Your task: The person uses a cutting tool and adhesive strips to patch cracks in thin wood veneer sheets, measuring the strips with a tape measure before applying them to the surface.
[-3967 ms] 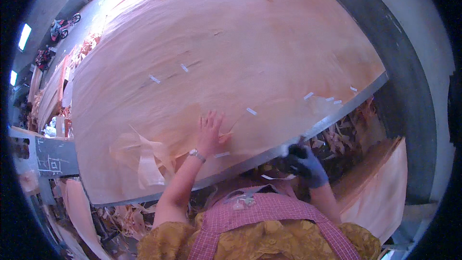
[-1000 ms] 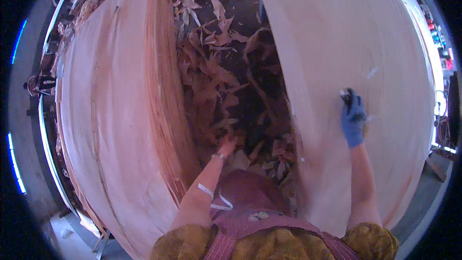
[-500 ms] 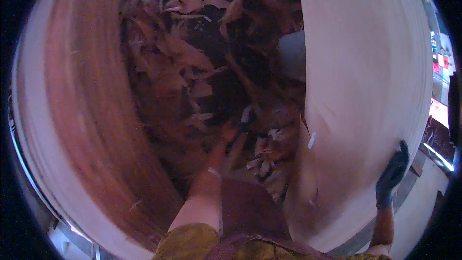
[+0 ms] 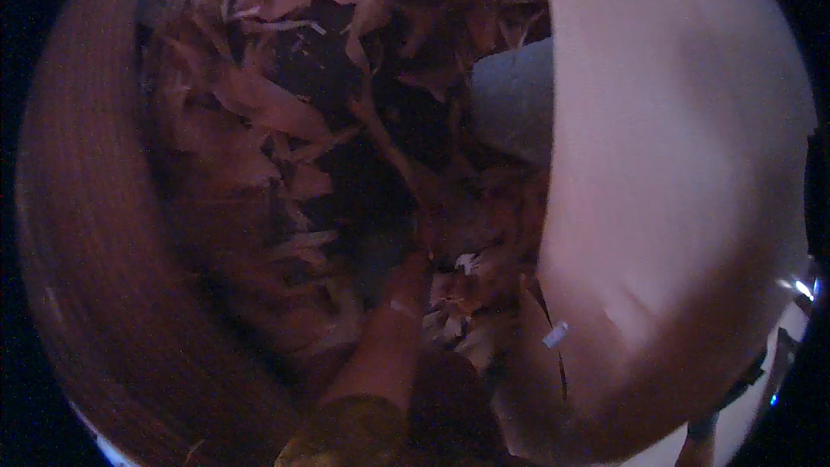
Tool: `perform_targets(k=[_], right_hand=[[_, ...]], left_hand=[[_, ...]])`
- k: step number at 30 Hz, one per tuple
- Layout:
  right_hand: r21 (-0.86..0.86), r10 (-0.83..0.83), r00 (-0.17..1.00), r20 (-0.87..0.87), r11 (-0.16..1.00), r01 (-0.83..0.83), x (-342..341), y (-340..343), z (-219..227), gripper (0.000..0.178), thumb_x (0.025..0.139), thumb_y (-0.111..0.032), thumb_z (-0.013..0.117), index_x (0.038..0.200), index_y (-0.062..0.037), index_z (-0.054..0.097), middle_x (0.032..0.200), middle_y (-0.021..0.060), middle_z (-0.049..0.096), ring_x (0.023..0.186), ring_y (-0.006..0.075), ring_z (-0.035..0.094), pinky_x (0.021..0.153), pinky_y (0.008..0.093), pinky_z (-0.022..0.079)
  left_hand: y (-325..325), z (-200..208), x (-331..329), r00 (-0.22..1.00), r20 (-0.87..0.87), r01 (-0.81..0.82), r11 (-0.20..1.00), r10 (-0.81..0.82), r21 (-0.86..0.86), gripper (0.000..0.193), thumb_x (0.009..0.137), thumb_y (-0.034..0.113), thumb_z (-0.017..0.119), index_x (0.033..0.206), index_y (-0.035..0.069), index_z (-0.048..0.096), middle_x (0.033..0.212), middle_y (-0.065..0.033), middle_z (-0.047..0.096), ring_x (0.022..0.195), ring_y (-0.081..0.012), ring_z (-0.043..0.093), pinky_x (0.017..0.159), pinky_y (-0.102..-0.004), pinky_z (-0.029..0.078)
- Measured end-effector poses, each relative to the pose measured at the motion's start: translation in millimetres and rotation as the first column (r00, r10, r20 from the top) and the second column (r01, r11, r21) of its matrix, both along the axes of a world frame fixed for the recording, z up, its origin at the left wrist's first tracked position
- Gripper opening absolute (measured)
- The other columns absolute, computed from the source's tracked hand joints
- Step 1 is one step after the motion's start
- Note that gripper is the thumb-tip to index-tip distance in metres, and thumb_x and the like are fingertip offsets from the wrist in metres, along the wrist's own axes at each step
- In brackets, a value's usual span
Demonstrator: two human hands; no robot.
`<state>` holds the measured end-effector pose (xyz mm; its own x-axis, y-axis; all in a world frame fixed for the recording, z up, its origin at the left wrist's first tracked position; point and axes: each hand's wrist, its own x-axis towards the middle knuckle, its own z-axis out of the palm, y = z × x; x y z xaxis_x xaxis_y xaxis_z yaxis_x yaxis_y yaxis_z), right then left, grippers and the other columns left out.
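- The left hand (image 4: 419,264) is lowered into the shadowed gap at the centre of the frame, nearest the scraps (image 4: 303,173); whether its fingers are spread, narrowed or closed on anything cannot be told.
- The right hand (image 4: 735,394), dark-gloved, is seen only in part at the lower right, by the outer edge of the sheet (image 4: 666,156); its grip cannot be told either.
- For a clean reach, the scraps would best be felt for lightly, as the light there is poor and thin edges may catch bare skin.
- The sleeve (image 4: 346,432) should be kept off the sheet's near edge, where a dark split (image 4: 562,372) runs at the lower right of centre.
- Beside that split a white tape piece (image 4: 556,335) lies on the sheet; no weight should be leaned there, since the split could be lengthened.
- The sheet fills the right side, bending away toward the rim.
- A layered stack (image 4: 78,207) stands along the left, and a grey rounded object (image 4: 514,99) is partly hidden behind the sheet at upper centre.
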<state>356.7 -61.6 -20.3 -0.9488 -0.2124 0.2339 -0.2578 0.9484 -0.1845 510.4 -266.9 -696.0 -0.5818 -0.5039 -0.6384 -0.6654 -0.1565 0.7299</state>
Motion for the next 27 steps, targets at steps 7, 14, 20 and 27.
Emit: perform_targets(k=[7,14,20,27], right_hand=[[-0.215,-0.035,0.992,0.125,0.975,0.062,7.7,-6.6,-6.1,0.037,0.102,-0.018,0.047,0.131,0.0043,0.051,0.131,0.0134,0.057,0.122,0.0264,0.053,0.106,0.0375,0.04],[-0.062,0.082,0.977,0.197,0.996,-0.071,2.9,-50.2,52.3,0.04,0.087,-0.001,0.058,0.127,-0.0026,0.058,0.108,0.0126,0.066,0.094,0.0318,0.061,0.083,0.04,0.05],[-0.654,0.345,0.857,0.383,0.757,-0.012,112.1,-146.6,63.3,0.048,0.084,-0.007,0.071,0.129,-0.0026,0.056,0.12,0.0084,0.064,0.099,0.0168,0.063,0.086,0.0333,0.051],[-0.72,0.592,0.428,0.683,0.445,0.533,201.6,-156.4,54.5,0.04,0.084,-0.012,0.075,0.121,0.0001,0.064,0.114,0.0006,0.067,0.101,0.0132,0.061,0.092,0.0308,0.048]], left_hand=[[-88.7,255.8,34.9,0.883,-0.257,-0.275,0.878,0.392,0.393,0.031,0.091,0.009,0.066,0.12,0.0,0.064,0.114,-0.0067,0.067,0.099,-0.0143,0.061,0.087,-0.0277,0.048],[-196.1,536.6,84.1,0.861,-0.304,-0.265,0.871,0.407,0.414,0.03,0.092,0.008,0.066,0.121,0.002,0.063,0.118,-0.0052,0.065,0.102,-0.0131,0.061,0.09,-0.0287,0.051],[-221.2,707.7,109.7,0.828,-0.369,-0.237,0.861,0.422,0.451,0.029,0.092,0.004,0.065,0.121,0.002,0.063,0.116,-0.0025,0.065,0.101,-0.0102,0.06,0.09,-0.0246,0.049],[-198.1,749.1,119.8,0.852,-0.504,0.005,0.961,0.141,0.277,0.031,0.092,0.004,0.066,0.122,0.002,0.063,0.116,-0.0008,0.064,0.097,-0.0091,0.06,0.088,-0.0235,0.049]])
